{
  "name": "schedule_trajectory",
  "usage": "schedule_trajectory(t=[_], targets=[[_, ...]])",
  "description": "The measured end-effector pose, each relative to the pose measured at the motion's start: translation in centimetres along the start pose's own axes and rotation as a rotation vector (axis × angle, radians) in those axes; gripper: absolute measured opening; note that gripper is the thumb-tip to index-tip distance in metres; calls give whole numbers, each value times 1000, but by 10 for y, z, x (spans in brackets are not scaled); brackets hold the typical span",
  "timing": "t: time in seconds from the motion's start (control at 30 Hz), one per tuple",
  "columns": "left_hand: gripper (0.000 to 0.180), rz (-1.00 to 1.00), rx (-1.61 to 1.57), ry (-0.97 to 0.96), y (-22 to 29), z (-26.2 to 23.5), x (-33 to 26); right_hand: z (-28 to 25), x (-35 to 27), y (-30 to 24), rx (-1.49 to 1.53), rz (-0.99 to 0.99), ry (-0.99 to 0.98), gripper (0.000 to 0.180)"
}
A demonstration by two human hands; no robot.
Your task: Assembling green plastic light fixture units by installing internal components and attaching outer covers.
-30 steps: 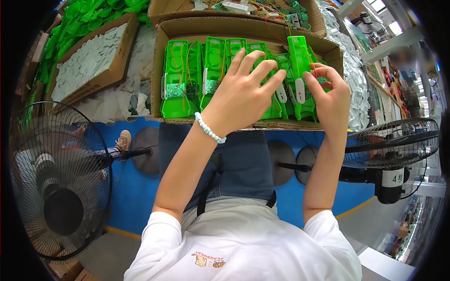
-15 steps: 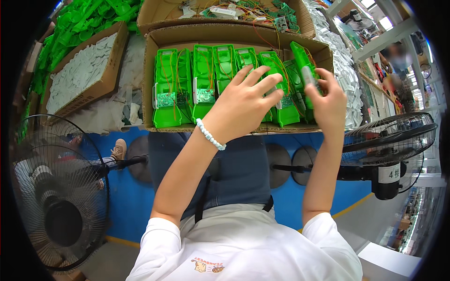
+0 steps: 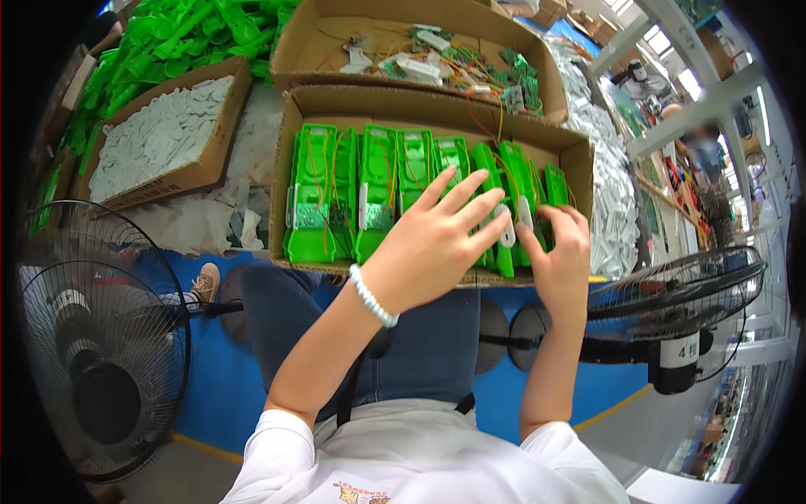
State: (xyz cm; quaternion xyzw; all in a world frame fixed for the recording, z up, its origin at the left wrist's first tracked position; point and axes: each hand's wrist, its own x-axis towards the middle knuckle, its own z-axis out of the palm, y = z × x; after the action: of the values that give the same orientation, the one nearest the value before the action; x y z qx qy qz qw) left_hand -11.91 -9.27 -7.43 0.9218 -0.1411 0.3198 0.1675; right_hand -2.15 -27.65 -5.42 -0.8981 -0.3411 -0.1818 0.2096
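Hands (image 3: 495, 244) lower on green parts (image 3: 395, 185) vs. before

Glossy plastic in matt cardboard

My left hand (image 3: 437, 244) rests on smooth, shiny green plastic housings (image 3: 378, 189); the brown cardboard box (image 3: 579, 164) looks dull, and my bead bracelet (image 3: 372, 296) is glossy.

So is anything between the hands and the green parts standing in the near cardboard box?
Nothing visible. Both the left hand and the right hand already rest on the row of green parts in the open-topped box; only thin wires run across the parts.
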Motion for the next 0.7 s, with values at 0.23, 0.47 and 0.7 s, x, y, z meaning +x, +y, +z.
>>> schedule_trajectory(t=[0.23,0.47,0.7], targets=[[33,-239,172,166,0,-56,-46,18,13,-4,-95,23,87,32],[29,-335,240,374,-42,-58,-98,-3,28,-12,-123,6,-131,33],[27,-318,252,362,-41,-50,-89,2,113,-29,122,-74,204,32]])
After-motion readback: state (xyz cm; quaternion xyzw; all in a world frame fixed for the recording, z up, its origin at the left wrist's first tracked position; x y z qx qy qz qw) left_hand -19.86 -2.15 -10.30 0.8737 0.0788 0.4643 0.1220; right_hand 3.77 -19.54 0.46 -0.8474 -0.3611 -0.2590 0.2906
